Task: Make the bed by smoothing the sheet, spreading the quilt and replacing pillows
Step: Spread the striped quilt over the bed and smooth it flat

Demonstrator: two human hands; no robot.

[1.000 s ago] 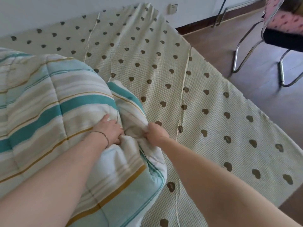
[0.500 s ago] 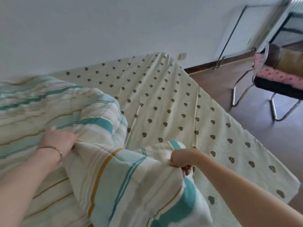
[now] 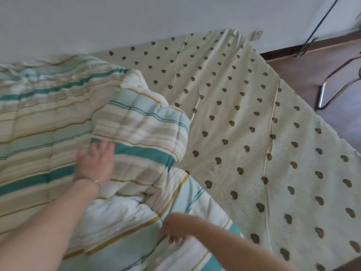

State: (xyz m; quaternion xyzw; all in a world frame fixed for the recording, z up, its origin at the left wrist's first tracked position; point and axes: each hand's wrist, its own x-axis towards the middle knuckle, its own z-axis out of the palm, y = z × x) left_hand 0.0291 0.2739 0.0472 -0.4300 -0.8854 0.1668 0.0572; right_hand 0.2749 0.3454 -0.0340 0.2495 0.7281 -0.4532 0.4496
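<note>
On the bed, left hand presses flat and right hand pinches the quilt, soft and bulky, best gripped at its edge.

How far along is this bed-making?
Done: the heart-print sheet lies mostly flat. In hand: the striped quilt is bunched on one side, left hand resting on it, right hand at a fold. Left: spreading it across the bare sheet and placing pillows; none are in view.

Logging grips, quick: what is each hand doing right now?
Left hand: open, fingers lying on the quilt.
Right hand: blurred, at the quilt's edge; grip cannot be told.
</note>
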